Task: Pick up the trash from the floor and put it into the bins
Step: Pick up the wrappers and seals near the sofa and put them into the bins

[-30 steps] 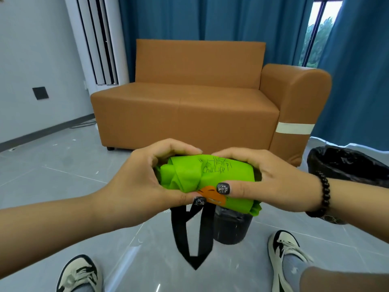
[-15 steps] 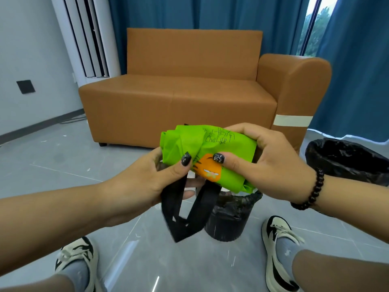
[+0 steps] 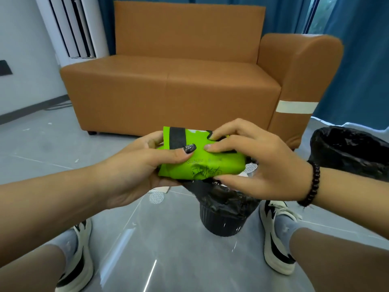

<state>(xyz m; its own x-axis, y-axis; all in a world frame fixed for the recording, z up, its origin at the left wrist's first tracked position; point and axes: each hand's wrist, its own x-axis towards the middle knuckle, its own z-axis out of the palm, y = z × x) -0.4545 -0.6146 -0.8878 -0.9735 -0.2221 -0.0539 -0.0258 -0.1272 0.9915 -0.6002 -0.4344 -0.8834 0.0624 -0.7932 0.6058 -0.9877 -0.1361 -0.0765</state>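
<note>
Both hands hold a folded green bag [image 3: 200, 159] w/ black straps, above the small black-lined bin [image 3: 223, 209] on the floor betw. the person's shoes. Left hand [image 3: 134, 167] cups it from below and the left end, thumb curled onto the top face. Right hand [image 3: 259, 163] pinches the right end: fingers on top, thumb under. The bundle's long axis runs left-right, roughly level, and the bin mouth sits directly under its right half, so the right hand is nearer the opening. Judgement: the drop needs the bundle lowered straight down, maybe nudged a bit right. A second, larger lined bin [image 3: 353, 150] stands well apart at right.
</note>
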